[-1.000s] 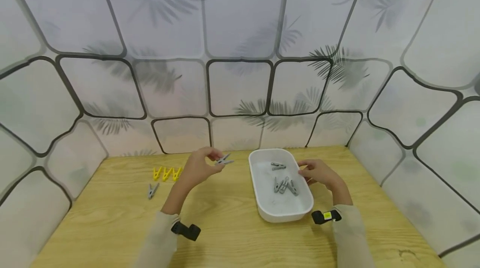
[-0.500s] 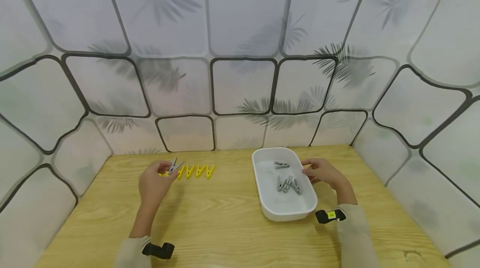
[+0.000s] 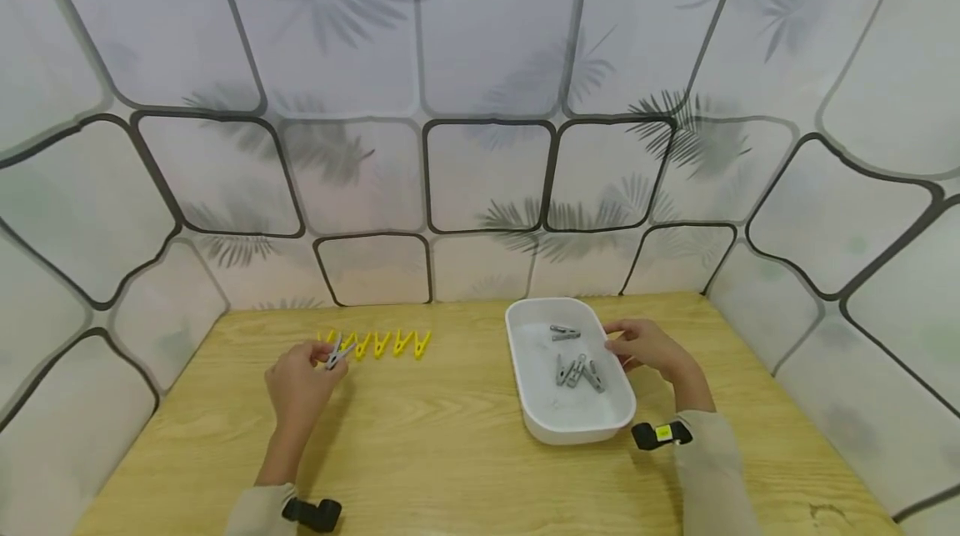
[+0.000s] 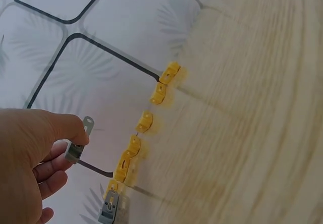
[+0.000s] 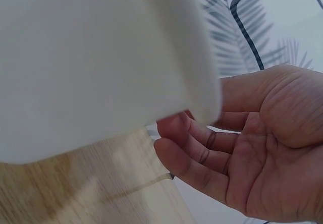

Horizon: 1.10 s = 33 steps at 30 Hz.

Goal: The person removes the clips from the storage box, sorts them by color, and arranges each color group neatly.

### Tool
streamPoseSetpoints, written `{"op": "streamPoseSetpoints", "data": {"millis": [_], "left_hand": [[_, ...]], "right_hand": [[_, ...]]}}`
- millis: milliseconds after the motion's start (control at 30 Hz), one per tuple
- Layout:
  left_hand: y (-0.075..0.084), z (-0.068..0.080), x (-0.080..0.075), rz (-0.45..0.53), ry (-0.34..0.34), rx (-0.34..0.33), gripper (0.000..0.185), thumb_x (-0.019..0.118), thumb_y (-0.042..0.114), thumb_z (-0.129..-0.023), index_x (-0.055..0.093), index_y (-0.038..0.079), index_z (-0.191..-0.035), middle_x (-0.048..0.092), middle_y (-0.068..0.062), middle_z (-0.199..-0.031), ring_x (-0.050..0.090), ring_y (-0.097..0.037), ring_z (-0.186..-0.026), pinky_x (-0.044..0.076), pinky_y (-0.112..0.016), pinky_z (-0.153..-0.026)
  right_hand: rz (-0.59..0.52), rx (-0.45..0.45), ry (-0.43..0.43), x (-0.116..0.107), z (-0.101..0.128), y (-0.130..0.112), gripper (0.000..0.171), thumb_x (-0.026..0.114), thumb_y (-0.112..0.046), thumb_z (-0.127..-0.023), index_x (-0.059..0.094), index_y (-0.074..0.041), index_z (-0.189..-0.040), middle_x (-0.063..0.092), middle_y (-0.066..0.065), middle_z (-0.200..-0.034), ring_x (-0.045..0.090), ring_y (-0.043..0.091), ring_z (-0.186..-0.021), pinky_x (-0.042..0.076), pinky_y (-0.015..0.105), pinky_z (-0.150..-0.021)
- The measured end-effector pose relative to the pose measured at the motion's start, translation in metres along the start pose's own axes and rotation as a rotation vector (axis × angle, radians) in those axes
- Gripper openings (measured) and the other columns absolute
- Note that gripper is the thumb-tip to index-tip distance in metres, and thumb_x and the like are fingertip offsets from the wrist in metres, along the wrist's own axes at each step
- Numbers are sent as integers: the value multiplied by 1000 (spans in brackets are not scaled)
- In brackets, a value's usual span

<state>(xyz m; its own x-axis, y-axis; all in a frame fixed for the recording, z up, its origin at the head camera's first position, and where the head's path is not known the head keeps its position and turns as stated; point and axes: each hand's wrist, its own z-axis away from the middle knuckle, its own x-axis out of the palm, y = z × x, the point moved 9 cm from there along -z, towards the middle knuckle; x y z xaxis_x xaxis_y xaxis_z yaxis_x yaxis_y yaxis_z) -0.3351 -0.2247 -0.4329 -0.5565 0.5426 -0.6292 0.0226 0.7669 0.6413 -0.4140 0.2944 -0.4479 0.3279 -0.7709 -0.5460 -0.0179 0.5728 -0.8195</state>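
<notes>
My left hand (image 3: 326,357) pinches a grey clothespin (image 3: 339,351) between thumb and fingers, just above the table at the left end of a row of yellow clothespins (image 3: 390,343). The left wrist view shows the same pinch (image 4: 70,143) on the grey clothespin (image 4: 81,142), with the yellow clothespins (image 4: 146,122) beside it. My right hand (image 3: 617,350) rests against the right rim of a white tub (image 3: 525,407) that holds several grey clothespins (image 3: 577,371). In the right wrist view its loosely bent fingers (image 5: 186,148) lie against the tub wall (image 5: 101,57); the thumb is hidden.
A second grey clothespin (image 4: 108,209) lies on the wooden table (image 3: 450,453) below the yellow row, hidden by my hand in the head view. Patterned walls (image 3: 480,186) enclose the table at the back and on both sides.
My left hand carried the grey clothespin from beside the tub leftwards to the left end of the yellow row, then a little lower. The right hand stayed at the tub.
</notes>
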Motion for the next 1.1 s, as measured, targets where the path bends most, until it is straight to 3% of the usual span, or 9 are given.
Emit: {"op": "streamPoseSetpoints", "data": {"millis": [267, 633, 833, 1100], "left_hand": [[-6, 6, 2, -95, -35, -22, 24, 83, 17, -80, 74, 0, -93, 73, -18, -86, 65, -36, -80, 37, -63, -89], [-21, 11, 8, -185, -141, -102, 29, 81, 24, -84, 71, -1, -93, 74, -21, -91, 66, -41, -84, 32, -69, -95], [-26, 12, 8, -228, -151, -142, 33, 83, 32, -83, 67, 3, -82, 72, -18, -83, 64, -37, -78, 33, -68, -93], [-30, 13, 11, -245, -167, -165, 27, 80, 26, -81, 65, 4, -79, 71, -18, -81, 63, -37, -75, 33, -65, -90]], "right_hand": [[4, -13, 0, 0, 2, 0, 48, 59, -12, -101, 48, 13, -141, 70, 24, -104, 70, 21, -84, 60, 45, -78], [3, -14, -11, 0, -1, 1, 48, 58, -13, -102, 48, 13, -141, 70, 25, -105, 70, 22, -84, 60, 45, -78], [-1, -9, -8, 1, -1, -1, 47, 59, -13, -101, 50, 12, -140, 70, 23, -104, 70, 20, -83, 61, 44, -77], [-8, -9, -11, 1, -1, 0, 47, 59, -11, -101, 49, 13, -140, 70, 22, -103, 69, 20, -81, 60, 44, -77]]}}
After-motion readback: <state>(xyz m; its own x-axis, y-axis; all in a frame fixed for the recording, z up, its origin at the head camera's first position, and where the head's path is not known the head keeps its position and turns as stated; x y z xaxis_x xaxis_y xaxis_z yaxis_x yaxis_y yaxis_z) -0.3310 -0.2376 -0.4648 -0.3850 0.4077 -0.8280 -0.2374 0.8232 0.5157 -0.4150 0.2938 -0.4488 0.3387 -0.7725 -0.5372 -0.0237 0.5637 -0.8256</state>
